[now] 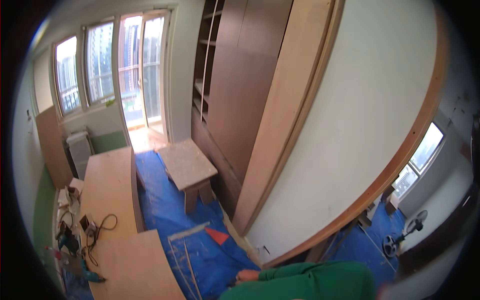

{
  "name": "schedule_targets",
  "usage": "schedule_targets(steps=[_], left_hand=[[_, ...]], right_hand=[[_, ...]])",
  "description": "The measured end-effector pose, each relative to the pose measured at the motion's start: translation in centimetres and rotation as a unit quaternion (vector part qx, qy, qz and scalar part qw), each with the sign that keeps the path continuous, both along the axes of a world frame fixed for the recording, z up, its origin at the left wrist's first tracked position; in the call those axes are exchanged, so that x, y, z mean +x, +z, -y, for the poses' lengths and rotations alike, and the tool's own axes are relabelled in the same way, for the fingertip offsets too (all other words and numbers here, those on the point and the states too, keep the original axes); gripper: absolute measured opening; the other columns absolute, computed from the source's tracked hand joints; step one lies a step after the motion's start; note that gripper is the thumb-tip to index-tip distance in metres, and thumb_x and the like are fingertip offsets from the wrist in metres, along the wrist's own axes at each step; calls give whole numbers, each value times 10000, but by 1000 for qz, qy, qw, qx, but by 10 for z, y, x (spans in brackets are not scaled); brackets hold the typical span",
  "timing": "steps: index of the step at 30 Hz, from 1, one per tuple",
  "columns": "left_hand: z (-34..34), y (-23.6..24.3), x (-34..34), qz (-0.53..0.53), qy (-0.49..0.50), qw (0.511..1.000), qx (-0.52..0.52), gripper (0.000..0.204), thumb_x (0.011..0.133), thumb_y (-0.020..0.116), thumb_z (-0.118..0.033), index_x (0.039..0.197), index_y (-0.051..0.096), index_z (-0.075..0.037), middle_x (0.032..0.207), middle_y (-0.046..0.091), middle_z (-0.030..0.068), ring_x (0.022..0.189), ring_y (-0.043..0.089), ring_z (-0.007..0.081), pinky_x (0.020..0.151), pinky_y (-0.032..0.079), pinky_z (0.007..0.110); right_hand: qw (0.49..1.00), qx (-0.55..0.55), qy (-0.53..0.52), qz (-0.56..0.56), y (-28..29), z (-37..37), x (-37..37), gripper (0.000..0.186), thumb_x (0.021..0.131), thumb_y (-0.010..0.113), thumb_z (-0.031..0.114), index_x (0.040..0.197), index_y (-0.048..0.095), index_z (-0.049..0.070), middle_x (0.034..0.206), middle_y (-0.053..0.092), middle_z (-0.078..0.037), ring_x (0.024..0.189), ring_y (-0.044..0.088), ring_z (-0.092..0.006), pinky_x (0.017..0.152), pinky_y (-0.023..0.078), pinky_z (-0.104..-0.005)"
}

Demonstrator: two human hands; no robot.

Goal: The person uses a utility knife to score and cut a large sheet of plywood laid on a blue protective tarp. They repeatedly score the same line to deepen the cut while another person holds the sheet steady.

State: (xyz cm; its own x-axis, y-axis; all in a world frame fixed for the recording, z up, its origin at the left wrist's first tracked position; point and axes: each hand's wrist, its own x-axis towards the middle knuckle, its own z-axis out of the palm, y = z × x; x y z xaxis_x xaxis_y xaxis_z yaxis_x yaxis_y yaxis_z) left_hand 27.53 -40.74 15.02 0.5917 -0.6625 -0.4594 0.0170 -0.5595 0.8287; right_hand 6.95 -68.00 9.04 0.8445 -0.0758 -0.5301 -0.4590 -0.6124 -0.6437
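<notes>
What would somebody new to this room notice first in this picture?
Probably the bright blue floor sheeting in the middle, with a red triangular piece lying on it. The green sleeve at the bottom edge, a bare hand at its left end, likely comes next. The bright glazed door at upper left may also draw the eye.

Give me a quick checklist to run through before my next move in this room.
1. What the hand beyond the green sleeve holds: cannot tell; it is small and partly hidden.
2. Blue floor sheet smooth: not ok; it looks wrinkled.
3. Sheet free of loose pieces: not ok; thin strips and a red triangular piece lie on it.
4. Wooden stool upright: ok; it stands on its legs.
5. Cord tidy: not ok; it loops loosely over the pale board.
</notes>
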Motion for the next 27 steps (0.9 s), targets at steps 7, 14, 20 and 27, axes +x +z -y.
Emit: schedule_targets(steps=[7,14,20,27], left_hand=[[-66,-47,-23,-4,82,996,44,437,1049,535,-402,1065,659,17,902,660,236,835,646,394,761,505,501],[-66,-52,-88,95,319,942,36,299,950,618,-292,964,716,-10,979,688,195,961,656,393,844,521,471],[-1,-19,-96,37,561,824,67,277,941,645,-269,955,729,-6,976,698,176,944,666,362,830,520,451],[76,14,-140,-100,749,655,0,251,961,667,-238,997,726,4,1001,717,163,934,690,309,833,533,409]], right_hand=[[989,-82,88,86,-21,29,86,247,960,600,240,1057,787,112,1012,733,-165,839,720,-330,744,575,-456],[981,80,145,-104,13,28,182,351,940,754,308,883,720,-36,673,644,-110,667,597,-123,631,502,-368],[894,53,432,-107,74,7,346,339,958,732,280,887,719,-52,682,651,-79,670,598,-106,601,492,-348],[755,37,595,-272,72,-44,408,341,950,738,297,917,740,-42,757,729,-103,687,639,-127,620,515,-344]])
